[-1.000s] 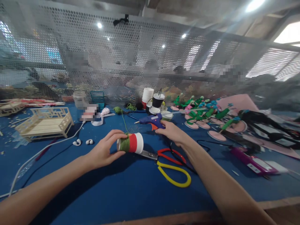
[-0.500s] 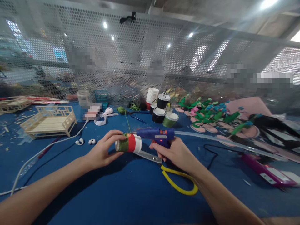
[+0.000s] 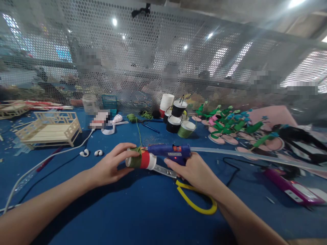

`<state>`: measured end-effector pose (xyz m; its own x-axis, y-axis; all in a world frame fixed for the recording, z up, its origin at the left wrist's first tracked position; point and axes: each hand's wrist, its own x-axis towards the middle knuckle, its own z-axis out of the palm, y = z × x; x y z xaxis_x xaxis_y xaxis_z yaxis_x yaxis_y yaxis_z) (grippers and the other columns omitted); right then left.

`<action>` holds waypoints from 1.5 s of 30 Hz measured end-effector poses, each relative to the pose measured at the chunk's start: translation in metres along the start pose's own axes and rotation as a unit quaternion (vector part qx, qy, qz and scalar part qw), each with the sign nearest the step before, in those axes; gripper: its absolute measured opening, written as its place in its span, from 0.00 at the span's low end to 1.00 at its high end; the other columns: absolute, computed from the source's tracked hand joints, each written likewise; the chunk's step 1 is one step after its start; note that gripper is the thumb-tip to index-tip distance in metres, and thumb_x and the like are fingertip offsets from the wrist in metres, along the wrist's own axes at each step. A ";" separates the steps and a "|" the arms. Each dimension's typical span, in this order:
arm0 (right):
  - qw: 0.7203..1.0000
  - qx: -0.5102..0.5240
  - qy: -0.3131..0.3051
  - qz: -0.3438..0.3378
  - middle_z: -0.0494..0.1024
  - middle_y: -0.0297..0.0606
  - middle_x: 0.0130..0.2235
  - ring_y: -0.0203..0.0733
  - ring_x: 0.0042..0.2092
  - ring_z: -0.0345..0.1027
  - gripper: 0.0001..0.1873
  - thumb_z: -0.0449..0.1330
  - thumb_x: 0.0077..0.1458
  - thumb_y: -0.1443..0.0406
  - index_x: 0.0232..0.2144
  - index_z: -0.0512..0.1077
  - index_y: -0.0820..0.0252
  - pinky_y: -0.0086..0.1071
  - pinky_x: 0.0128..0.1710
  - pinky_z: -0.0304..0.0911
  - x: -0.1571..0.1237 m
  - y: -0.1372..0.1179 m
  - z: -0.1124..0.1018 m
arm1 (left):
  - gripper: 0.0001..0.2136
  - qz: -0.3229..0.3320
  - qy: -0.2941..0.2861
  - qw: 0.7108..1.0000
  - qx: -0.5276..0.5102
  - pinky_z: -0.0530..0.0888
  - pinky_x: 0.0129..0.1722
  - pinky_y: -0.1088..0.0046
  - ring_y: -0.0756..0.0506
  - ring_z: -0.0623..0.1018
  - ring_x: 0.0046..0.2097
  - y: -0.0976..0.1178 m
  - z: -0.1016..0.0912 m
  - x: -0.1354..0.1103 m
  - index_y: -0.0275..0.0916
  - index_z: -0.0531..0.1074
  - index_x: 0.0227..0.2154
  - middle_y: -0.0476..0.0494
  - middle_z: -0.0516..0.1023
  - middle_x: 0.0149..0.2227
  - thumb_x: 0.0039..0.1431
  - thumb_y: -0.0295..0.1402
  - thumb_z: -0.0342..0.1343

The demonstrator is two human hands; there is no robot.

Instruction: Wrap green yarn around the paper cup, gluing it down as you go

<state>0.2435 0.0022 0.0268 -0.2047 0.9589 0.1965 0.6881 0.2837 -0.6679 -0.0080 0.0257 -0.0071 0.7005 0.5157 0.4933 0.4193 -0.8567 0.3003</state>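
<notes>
My left hand (image 3: 112, 163) grips a paper cup (image 3: 145, 160) lying on its side. Green yarn wraps the cup's base end, a red band shows beside it, and the rim is white. A strand runs from the cup back to a green yarn ball (image 3: 131, 118). In my right hand (image 3: 195, 170) is a blue glue gun (image 3: 167, 149), a small red light on its body and a long clear glue stick (image 3: 230, 152) out of its back. Its nozzle meets the cup at the yarn's edge. Under the cup and gun lie yellow-handled scissors (image 3: 196, 204), partly hidden.
Behind stand stacked white cups (image 3: 167, 101), black cups (image 3: 174, 124) and a green cup (image 3: 186, 129). To the left are a small wooden bed frame (image 3: 51, 132), white earphones (image 3: 98, 153) and a cable. Green and blue figures on pink discs (image 3: 230, 139) and a purple power strip (image 3: 291, 187) lie right.
The glue gun has lowered slightly, and its nozzle has shifted a little left over the yarn edge. Both hands keep their holds; the camera view has shifted slightly.
</notes>
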 end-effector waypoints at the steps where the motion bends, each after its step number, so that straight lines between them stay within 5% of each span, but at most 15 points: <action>1: 1.000 -0.001 -0.002 0.002 0.74 0.37 0.21 0.41 0.23 0.67 0.09 0.55 0.48 0.61 0.26 0.72 0.60 0.34 0.25 0.64 0.000 0.000 0.000 | 0.16 0.000 0.002 1.000 -0.002 0.69 0.50 0.60 0.41 0.64 0.53 0.000 0.000 0.000 0.40 0.58 0.49 0.35 0.60 0.51 0.58 0.25 0.48; 8: 1.000 -0.006 0.005 -0.009 0.68 0.31 0.16 0.41 0.23 0.66 0.10 0.55 0.48 0.60 0.22 0.69 0.59 0.31 0.22 0.62 -0.002 -0.003 0.000 | 0.16 -0.001 0.001 1.000 -0.008 0.70 0.50 0.61 0.41 0.65 0.53 -0.001 0.001 0.000 0.39 0.58 0.49 0.35 0.62 0.50 0.58 0.26 0.49; 26: 0.997 -0.021 0.032 -0.068 0.77 0.40 0.27 0.43 0.30 0.72 0.06 0.55 0.48 0.65 0.27 0.72 0.61 0.33 0.32 0.67 -0.002 -0.003 0.001 | 0.16 -0.025 0.019 0.999 -0.024 0.70 0.49 0.62 0.42 0.67 0.52 -0.003 0.001 0.001 0.39 0.59 0.48 0.36 0.62 0.50 0.57 0.27 0.51; 39: 0.991 -0.107 0.033 -0.078 0.77 0.40 0.26 0.42 0.27 0.71 0.10 0.56 0.50 0.62 0.30 0.73 0.63 0.33 0.28 0.66 -0.008 0.004 0.007 | 0.16 -0.045 0.037 0.998 -0.031 0.69 0.50 0.60 0.42 0.66 0.52 -0.003 0.000 0.002 0.39 0.60 0.48 0.38 0.65 0.48 0.56 0.29 0.52; 45: 0.987 -0.136 0.029 -0.084 0.71 0.36 0.18 0.39 0.19 0.64 0.10 0.55 0.50 0.63 0.25 0.73 0.63 0.30 0.18 0.57 -0.011 0.002 0.006 | 0.17 -0.056 0.038 0.996 -0.052 0.68 0.50 0.62 0.43 0.66 0.51 -0.001 -0.001 0.003 0.39 0.60 0.48 0.39 0.66 0.47 0.55 0.29 0.54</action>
<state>0.2431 -0.0081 0.0189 -0.2966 0.8946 0.3342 0.8104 0.4209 -0.4075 -0.0071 0.0280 -0.0053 0.6057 0.6104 0.5104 0.4283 -0.7908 0.4374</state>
